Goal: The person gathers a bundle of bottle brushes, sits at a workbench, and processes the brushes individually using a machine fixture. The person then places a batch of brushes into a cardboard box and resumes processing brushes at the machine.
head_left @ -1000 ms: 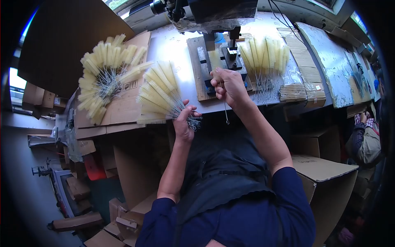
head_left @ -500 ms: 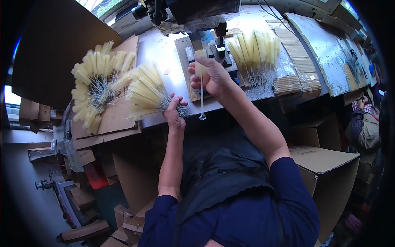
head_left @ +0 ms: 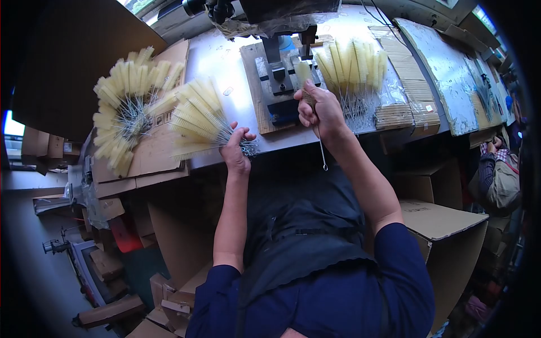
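Observation:
My left hand [head_left: 237, 150] is closed round the wire handles of a fanned bundle of bottle brushes [head_left: 197, 112], their pale yellow bristle heads pointing up and left. Between the fingers of my right hand [head_left: 324, 111] is a single bottle brush [head_left: 305, 72]. Its bristle head points up, and its twisted wire stem hangs below the hand, ending in a small loop. That brush is just in front of a bench press [head_left: 280, 73] with a dark metal fixture. My fingers cover part of its bristles.
A pile of brushes [head_left: 135, 107] lies on cardboard [head_left: 179, 62] at the left. More brushes [head_left: 352, 65] lie right of the press, beside cardboard strips [head_left: 403, 73]. An open carton [head_left: 451, 217] stands below the bench at my right. Another person [head_left: 499, 172] is at the far right.
My right hand has moved right and slightly down with its brush, away from the press fixture. My left hand still holds the bundle in nearly the same place.

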Motion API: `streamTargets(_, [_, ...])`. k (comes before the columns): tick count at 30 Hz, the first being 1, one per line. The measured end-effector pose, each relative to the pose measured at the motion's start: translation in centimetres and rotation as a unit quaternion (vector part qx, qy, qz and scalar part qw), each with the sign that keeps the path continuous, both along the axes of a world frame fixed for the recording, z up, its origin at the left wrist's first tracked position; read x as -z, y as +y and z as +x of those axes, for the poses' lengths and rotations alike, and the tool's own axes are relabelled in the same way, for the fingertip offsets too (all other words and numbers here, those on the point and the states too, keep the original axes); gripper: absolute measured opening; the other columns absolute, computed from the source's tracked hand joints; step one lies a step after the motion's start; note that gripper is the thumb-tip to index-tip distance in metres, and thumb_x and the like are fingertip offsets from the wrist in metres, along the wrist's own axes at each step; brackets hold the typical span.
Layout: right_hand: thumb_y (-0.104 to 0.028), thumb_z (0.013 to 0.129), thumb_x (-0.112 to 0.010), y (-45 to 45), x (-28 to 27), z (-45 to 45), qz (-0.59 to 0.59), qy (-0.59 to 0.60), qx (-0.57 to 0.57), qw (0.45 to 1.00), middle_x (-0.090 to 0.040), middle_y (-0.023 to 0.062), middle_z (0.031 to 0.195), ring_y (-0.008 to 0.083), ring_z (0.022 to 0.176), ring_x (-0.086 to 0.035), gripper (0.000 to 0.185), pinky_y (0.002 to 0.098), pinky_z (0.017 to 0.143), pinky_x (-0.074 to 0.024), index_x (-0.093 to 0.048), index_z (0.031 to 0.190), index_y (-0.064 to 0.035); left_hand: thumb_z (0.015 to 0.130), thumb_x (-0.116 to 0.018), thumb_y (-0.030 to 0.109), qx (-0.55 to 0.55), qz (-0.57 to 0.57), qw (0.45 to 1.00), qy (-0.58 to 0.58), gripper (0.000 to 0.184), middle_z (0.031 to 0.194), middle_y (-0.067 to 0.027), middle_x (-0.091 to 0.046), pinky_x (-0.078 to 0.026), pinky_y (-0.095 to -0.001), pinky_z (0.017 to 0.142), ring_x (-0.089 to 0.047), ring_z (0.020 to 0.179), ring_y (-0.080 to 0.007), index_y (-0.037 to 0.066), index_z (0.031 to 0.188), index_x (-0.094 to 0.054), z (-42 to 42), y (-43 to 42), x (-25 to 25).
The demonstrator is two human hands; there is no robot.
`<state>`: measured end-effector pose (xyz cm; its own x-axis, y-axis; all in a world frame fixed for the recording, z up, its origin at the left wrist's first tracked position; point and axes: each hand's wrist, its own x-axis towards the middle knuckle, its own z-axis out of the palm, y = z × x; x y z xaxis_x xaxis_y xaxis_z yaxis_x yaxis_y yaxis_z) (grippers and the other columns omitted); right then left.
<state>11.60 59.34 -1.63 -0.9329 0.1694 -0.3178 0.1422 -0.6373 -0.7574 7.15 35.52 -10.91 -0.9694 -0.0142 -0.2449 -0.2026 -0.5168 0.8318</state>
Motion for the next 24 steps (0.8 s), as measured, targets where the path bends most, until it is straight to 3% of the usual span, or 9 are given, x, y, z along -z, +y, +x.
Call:
streamTargets(4, [-0.035,0.109,-0.046,1.5,0.3,-0.3,-0.004,0.007,0.01,1.0,-0.041,-0.0017,0.053,0.0078,0.038,-0.033,0.041,0.0257,0.037,-0.0278,-0.057,0.094,0.0018,0.086,-0.064,-0.005,0.004,0.004,1.0,-0.003,0.039,0.092,-0.0155,-0.063,-0.058,-0.0368,0.071,-0.063,0.072,-0.0189,-0.006,0.123,-0.05,0.3,0.2,-0.4])
streamTargets(19, [-0.031,0.108,-0.049,2.7,0.0,-1.2,-0.026,-0.01,-0.013,1.0,-0.04,-0.0028,0.053,0.0073,0.038,-0.033,0.034,0.0256,0.038,-0.0288,-0.056,0.094,0.0006,0.087,-0.064,-0.006,0.001,-0.013,1.0,-0.014,0.039,0.097,-0.0159,-0.066,-0.063,-0.0381,0.072,-0.068,0.072,-0.0205,-0.006,0.124,-0.051,0.1,0.4,-0.1])
streamTargets(24, [-0.034,0.107,-0.051,4.2,-0.2,-0.2,0.056,-0.008,-0.024,0.998,-0.044,-0.0012,0.053,0.0063,0.038,-0.035,0.039,0.0232,0.037,-0.03,-0.058,0.092,0.0012,0.087,-0.063,-0.007,-0.036,-0.005,0.999,-0.001,0.033,0.098,-0.0125,-0.064,-0.063,-0.0371,0.073,-0.068,0.077,-0.0196,-0.005,0.119,-0.057,0.2,0.1,0.8])
